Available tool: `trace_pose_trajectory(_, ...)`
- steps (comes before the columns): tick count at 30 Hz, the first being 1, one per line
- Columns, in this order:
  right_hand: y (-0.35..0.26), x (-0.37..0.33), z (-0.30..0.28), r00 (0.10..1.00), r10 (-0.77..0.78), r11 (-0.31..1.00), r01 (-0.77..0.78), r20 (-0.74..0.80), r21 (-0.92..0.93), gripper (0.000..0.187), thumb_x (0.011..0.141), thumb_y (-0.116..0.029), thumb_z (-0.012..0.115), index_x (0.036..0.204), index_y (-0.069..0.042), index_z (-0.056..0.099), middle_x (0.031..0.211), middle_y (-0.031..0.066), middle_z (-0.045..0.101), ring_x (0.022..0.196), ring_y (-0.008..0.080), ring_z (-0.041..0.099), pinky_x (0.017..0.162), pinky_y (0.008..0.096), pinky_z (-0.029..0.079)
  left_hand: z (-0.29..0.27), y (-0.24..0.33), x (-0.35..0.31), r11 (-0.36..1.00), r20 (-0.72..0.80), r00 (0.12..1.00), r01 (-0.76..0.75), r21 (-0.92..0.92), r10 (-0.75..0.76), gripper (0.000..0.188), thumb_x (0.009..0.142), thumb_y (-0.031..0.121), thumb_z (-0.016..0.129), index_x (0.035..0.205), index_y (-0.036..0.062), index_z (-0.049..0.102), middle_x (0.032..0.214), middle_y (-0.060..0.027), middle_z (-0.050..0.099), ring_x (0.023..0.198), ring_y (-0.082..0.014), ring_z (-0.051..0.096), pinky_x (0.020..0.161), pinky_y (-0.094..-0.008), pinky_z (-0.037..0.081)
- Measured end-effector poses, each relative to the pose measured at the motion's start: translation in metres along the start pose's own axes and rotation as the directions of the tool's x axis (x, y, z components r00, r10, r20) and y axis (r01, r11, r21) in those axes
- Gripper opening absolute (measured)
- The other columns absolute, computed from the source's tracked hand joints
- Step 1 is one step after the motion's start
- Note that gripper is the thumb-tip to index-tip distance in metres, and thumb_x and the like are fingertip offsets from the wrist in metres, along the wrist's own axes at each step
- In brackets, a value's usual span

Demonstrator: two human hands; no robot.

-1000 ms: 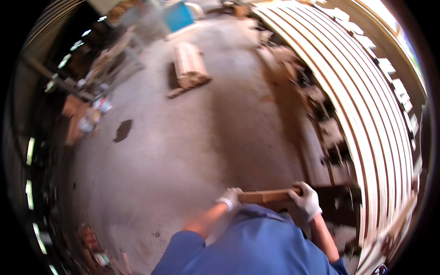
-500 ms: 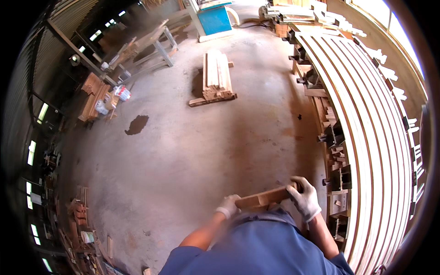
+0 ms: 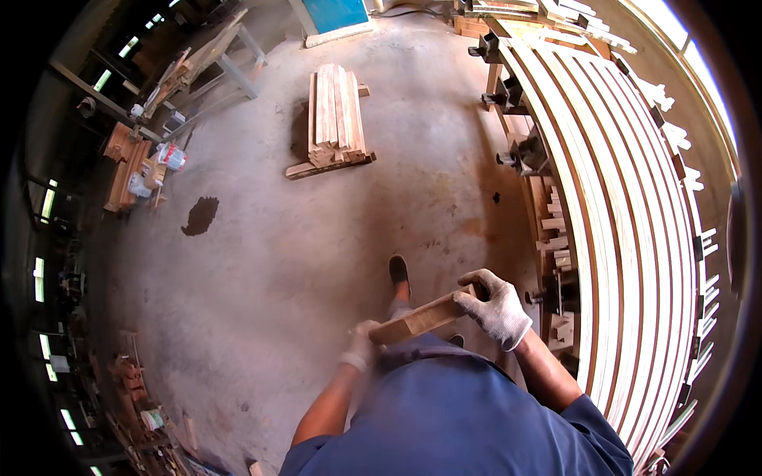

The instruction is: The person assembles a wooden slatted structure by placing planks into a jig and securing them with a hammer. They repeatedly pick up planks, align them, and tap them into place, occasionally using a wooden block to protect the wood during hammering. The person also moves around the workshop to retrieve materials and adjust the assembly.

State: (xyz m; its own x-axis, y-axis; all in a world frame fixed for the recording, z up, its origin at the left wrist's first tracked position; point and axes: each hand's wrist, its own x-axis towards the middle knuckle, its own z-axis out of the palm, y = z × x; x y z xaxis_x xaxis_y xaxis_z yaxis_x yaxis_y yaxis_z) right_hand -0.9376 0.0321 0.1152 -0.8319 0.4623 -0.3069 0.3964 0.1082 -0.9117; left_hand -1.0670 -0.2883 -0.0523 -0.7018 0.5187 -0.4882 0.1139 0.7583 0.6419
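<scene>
A short wooden board is held across the front of my body, its right end tilted up and farther off than its left. My left hand, in a pale glove, grips the left end; it is slightly blurred. My right hand, in a whitish work glove, curls its fingers and thumb round the right end. Both hands are at waist height above the concrete floor. One dark shoe of mine shows beyond the board, and part of the other below it.
Ahead on the floor, a stack of timber rests on cross pieces. Long pale planks lie on a rack with black clamps along my right. A workbench, wood pieces and a white bucket stand far left. A blue machine is at the back.
The board stays in both hands and has come farther out from my body, its right end higher. The view has shifted right; my foot now shows in a stride.
</scene>
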Motion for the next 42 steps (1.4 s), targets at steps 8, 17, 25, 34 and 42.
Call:
trace_pose_trajectory(8, -0.062, 0.177, -0.019, 0.987, 0.128, 0.988, -0.136, -0.098, -0.075, 0.032, 0.095, -0.024, 0.083, 0.114, 0.000, 0.075, 0.096, 0.0138, 0.079, 0.089, 0.0173, 0.075, 0.085, 0.0351, 0.061, -0.092, 0.033, 0.204, 0.931, -0.007, 0.968, -0.241, 0.273, 0.252, 0.042, 0.071, 0.012, 0.090, 0.109, 0.0142, 0.072, 0.114, -0.0138, 0.074, 0.116, -0.0372, 0.068, 0.105, -0.0478, 0.053)
trace_pose_trajectory(17, -0.125, 0.299, -0.070, 0.940, 0.191, 0.973, -0.218, -0.282, -0.070, 0.029, 0.095, -0.020, 0.082, 0.113, 0.001, 0.077, 0.099, 0.0130, 0.079, 0.094, 0.0180, 0.075, 0.087, 0.0339, 0.060, -0.200, 0.181, 0.390, 0.870, 0.133, 0.941, -0.339, 0.357, 0.312, 0.034, 0.078, 0.008, 0.080, 0.111, 0.0119, 0.072, 0.118, -0.0165, 0.072, 0.120, -0.0408, 0.062, 0.106, -0.0494, 0.051)
trace_pose_trajectory(25, -0.135, 0.413, -0.146, 0.899, 0.063, 0.986, -0.124, -0.434, -0.115, 0.034, 0.094, -0.025, 0.082, 0.115, 0.002, 0.076, 0.103, 0.0195, 0.079, 0.098, 0.0243, 0.078, 0.090, 0.0365, 0.061, -0.199, 0.276, 0.535, 0.771, 0.225, 0.856, -0.517, 0.373, 0.465, 0.028, 0.079, 0.012, 0.081, 0.106, 0.0139, 0.074, 0.114, -0.0132, 0.075, 0.115, -0.0399, 0.067, 0.103, -0.0488, 0.053)
trace_pose_trajectory(34, -0.169, 0.541, -0.234, 0.892, 0.169, 0.979, -0.200, -0.418, -0.029, 0.035, 0.091, -0.031, 0.082, 0.108, -0.001, 0.078, 0.103, 0.0162, 0.080, 0.098, 0.0261, 0.079, 0.091, 0.0379, 0.062, -0.228, 0.370, 0.653, 0.747, 0.238, 0.875, -0.484, 0.456, 0.421, 0.052, 0.062, 0.011, 0.098, 0.109, 0.0118, 0.075, 0.110, -0.0142, 0.076, 0.110, -0.0367, 0.071, 0.099, -0.0478, 0.056)
trace_pose_trajectory(42, -0.143, 0.587, -0.268, 0.837, 0.169, 0.926, -0.316, -0.521, -0.207, 0.045, 0.087, -0.043, 0.084, 0.109, -0.004, 0.079, 0.104, 0.0162, 0.077, 0.099, 0.0347, 0.076, 0.089, 0.0429, 0.060, -0.223, 0.474, 0.790, 0.579, 0.545, 0.725, -0.677, 0.454, 0.420, 0.046, 0.071, 0.013, 0.090, 0.114, 0.0140, 0.074, 0.118, -0.0147, 0.075, 0.117, -0.0398, 0.067, 0.105, -0.0496, 0.053)
